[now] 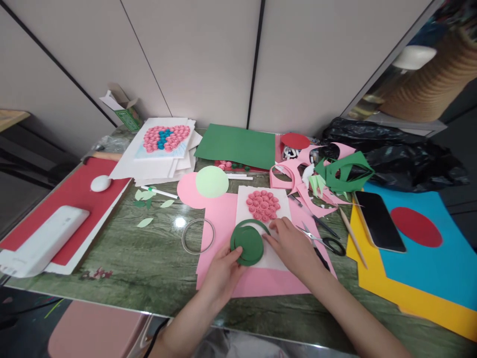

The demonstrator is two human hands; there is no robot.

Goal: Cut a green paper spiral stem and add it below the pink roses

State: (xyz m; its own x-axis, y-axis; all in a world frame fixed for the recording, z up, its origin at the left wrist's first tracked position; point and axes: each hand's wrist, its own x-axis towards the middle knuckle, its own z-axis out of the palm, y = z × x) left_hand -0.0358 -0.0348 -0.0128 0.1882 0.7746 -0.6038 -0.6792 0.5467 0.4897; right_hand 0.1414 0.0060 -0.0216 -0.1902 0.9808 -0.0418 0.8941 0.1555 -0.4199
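My left hand grips a dark green paper spiral by its lower left edge, thumb on top. The fingers of my right hand pinch the loose outer strip of that spiral at its right side. Under the spiral lies a white sheet bearing a cluster of pink rolled-paper flowers. That sheet rests on a larger pink sheet. Scissors with black handles lie just right of my right hand.
A metal ring and cut paper leaves lie to the left. Pink and green offcuts are heaped at the back right, near a phone and a wooden stick. A finished flower picture lies at back left.
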